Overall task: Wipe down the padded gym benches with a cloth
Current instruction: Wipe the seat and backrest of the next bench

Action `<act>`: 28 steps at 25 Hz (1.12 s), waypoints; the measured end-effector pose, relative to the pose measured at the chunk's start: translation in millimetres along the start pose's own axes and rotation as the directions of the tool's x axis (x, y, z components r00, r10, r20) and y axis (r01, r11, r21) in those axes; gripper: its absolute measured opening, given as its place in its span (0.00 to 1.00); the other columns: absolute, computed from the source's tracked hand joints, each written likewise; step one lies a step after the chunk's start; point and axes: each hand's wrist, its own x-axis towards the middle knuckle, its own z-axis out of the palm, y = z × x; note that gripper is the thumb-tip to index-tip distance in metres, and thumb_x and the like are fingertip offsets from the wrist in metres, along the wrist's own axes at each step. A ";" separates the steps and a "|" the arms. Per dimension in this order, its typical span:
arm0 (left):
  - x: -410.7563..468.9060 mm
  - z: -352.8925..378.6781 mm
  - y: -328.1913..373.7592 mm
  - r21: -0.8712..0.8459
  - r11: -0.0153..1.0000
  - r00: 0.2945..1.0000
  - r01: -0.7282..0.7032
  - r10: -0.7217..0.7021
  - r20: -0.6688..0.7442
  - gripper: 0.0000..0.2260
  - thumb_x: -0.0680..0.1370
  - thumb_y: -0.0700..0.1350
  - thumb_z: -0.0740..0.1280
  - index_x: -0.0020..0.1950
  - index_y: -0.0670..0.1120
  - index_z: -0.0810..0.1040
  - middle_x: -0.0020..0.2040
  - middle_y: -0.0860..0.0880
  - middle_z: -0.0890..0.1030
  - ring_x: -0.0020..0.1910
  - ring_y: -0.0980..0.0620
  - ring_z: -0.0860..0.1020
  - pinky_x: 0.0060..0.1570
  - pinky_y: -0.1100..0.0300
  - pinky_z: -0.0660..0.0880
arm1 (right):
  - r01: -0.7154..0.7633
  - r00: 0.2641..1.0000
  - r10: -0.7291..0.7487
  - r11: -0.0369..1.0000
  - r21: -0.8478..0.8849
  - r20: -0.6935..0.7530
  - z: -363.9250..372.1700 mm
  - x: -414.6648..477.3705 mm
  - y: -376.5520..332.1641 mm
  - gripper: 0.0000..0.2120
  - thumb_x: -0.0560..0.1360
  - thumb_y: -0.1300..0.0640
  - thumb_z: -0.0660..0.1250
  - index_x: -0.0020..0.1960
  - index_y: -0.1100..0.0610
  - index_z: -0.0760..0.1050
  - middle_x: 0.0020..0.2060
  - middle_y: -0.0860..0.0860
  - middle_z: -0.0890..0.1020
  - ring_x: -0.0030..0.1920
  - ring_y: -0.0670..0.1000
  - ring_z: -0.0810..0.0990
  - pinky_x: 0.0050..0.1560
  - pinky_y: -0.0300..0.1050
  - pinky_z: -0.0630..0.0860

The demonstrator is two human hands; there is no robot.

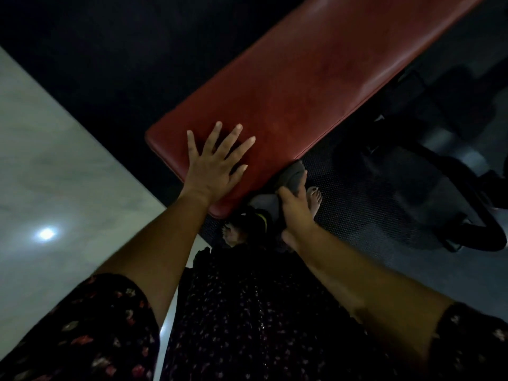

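The cloth (292, 174), a grey bunched wad, sits against the long side edge of the red padded bench (316, 86), close to its near corner. The fingers (302, 188) of the right hand (297, 213) are curled round it and clamp it against that edge; in the dim light it is hard to say how much of the cloth hangs below the pad. The left hand's fingers (242, 145) are straight and spread wide apart – the left hand (211, 171) lies palm down, flat on the top of the pad at its near end, holding nothing.

Both forearms reach forward from short dark flowered sleeves (96, 325), and a dress (247, 312) of the same print hangs between them. Bare feet (314, 199) show below the bench's near end, standing on a dark textured mat (357, 202). To the left of the mat lies a pale tiled floor (55, 160) with a bright spot of reflected light. The bench runs away toward the upper right – beside it on the right are dark shapes, perhaps gym equipment.
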 end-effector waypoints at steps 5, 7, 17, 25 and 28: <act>1.6 -6.3 0.5 -0.015 0.999 0.995 0.028 -0.027 0.100 0.26 0.81 0.60 0.51 0.79 0.58 0.55 0.80 0.51 0.58 0.79 0.42 0.52 0.68 0.26 0.45 | -0.132 0.988 0.143 0.978 -0.160 0.060 40.6 -33.3 50.5 0.53 0.58 0.44 0.69 0.72 0.27 0.39 0.72 0.50 0.66 0.62 0.56 0.76 0.61 0.56 0.77; 2.0 -7.8 -1.9 0.035 0.999 0.989 0.014 -0.019 0.145 0.26 0.81 0.60 0.50 0.79 0.57 0.55 0.80 0.52 0.55 0.79 0.43 0.51 0.68 0.26 0.46 | -0.178 0.958 0.216 0.963 -0.201 0.188 42.6 -48.7 75.5 0.51 0.61 0.45 0.69 0.72 0.28 0.39 0.74 0.48 0.64 0.64 0.56 0.75 0.60 0.56 0.77; -9.0 -20.2 -19.1 -0.144 0.953 0.962 0.268 -0.272 -0.008 0.28 0.82 0.52 0.58 0.80 0.53 0.51 0.80 0.46 0.58 0.78 0.42 0.57 0.74 0.39 0.50 | 0.704 0.704 0.098 0.041 -0.709 0.704 16.5 -102.5 39.2 0.41 0.72 0.55 0.68 0.77 0.36 0.51 0.74 0.50 0.61 0.67 0.59 0.67 0.64 0.54 0.72; -42.8 -38.9 -88.7 -0.068 0.923 0.905 0.378 -0.352 0.239 0.31 0.80 0.64 0.47 0.81 0.54 0.49 0.81 0.47 0.49 0.80 0.45 0.48 0.76 0.45 0.45 | 0.270 0.306 0.623 -0.782 0.562 0.720 21.5 -28.6 9.8 0.23 0.80 0.48 0.56 0.73 0.55 0.66 0.75 0.55 0.61 0.61 0.68 0.70 0.47 0.60 0.75; -41.6 -41.9 -82.6 0.004 0.926 0.902 0.377 -0.369 0.223 0.29 0.81 0.63 0.48 0.81 0.54 0.49 0.81 0.46 0.50 0.80 0.44 0.49 0.77 0.46 0.45 | 0.207 0.199 0.743 -0.670 0.713 0.639 37.5 -24.5 -4.9 0.15 0.80 0.51 0.59 0.63 0.52 0.77 0.70 0.52 0.70 0.61 0.64 0.73 0.49 0.59 0.75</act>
